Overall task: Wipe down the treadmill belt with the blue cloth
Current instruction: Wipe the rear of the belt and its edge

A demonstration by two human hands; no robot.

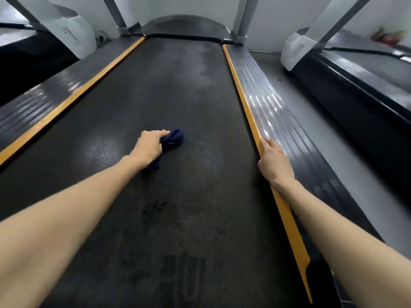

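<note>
mid-belt on the treadmill belt [169, 90], the left hand [148, 146] grips the bunched blue cloth [173, 138], pressing it down. the right hand [274, 161] rests on the orange side rail [242, 90], fingers relaxed. soft, limp cloth probably handles best bunched in the palm.

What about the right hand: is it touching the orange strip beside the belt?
Touching. The head view shows the right hand resting directly on the orange strip, covering part of it, with no gap.
</note>
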